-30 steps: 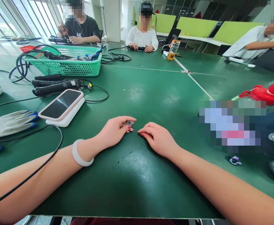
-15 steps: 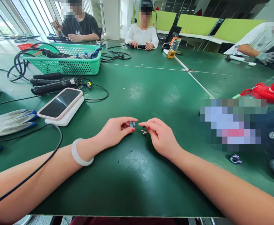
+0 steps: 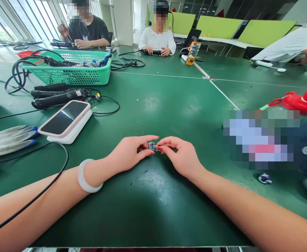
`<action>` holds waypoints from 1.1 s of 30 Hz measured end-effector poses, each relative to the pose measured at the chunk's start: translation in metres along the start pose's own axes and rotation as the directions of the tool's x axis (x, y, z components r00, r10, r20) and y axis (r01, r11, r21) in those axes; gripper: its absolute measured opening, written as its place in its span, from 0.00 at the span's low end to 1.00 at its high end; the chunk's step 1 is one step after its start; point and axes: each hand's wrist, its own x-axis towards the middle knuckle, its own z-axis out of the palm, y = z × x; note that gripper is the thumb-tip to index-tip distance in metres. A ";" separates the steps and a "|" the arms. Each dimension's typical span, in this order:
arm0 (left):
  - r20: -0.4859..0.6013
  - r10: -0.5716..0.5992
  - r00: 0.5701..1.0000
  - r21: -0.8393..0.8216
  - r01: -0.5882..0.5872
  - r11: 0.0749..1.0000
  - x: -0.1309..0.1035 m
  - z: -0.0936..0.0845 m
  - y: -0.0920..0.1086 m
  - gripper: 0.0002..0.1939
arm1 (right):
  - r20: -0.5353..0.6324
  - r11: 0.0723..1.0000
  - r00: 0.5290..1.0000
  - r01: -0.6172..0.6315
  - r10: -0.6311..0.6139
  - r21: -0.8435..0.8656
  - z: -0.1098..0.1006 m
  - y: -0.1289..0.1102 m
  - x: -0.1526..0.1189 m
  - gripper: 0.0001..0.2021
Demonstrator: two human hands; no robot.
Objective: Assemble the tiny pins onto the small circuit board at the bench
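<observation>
My left hand grips a small blue-grey piece, seemingly a circuit board, by its edges between thumb and fingers, just above the green table. The index finger reaches out over the top of it. Close on the right, my right hand is closed in a pinch, its fingertips almost touching the board. A tiny metallic piece shows at those fingertips, mostly hidden by them; I cannot make out its kind. A white bangle sits on my left wrist, and a black cable crosses that forearm.
Left of my hands lie a phone on a white box, work gloves and black curling-iron-like tools. Behind them stands a green basket. On the right are a small shiny ring-like object and a red item. Several people sit around.
My hands have come together; the right fingertips are now at the board's right edge. The tiny piece under the right hand is now at its fingertips. The co-worker at right has shifted.
</observation>
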 end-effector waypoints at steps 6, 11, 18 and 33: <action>0.012 0.047 0.999 0.014 -0.047 0.999 -0.001 0.000 0.004 0.22 | -0.010 0.998 0.998 -0.064 0.064 0.003 0.002 0.000 0.003 0.08; 0.039 0.052 0.998 -0.034 -0.051 0.998 -0.002 0.001 0.004 0.24 | 0.016 0.999 1.000 -0.019 0.020 -0.033 0.004 0.002 0.001 0.08; 0.086 0.018 0.996 -0.071 -0.012 0.997 -0.003 -0.002 0.009 0.23 | 0.032 0.966 0.994 0.112 -0.108 -0.234 0.003 -0.002 -0.001 0.06; 0.026 -0.009 1.000 -0.109 0.011 0.994 -0.004 -0.007 0.006 0.14 | 0.039 0.872 0.983 0.176 -0.178 -0.457 -0.011 0.004 0.004 0.08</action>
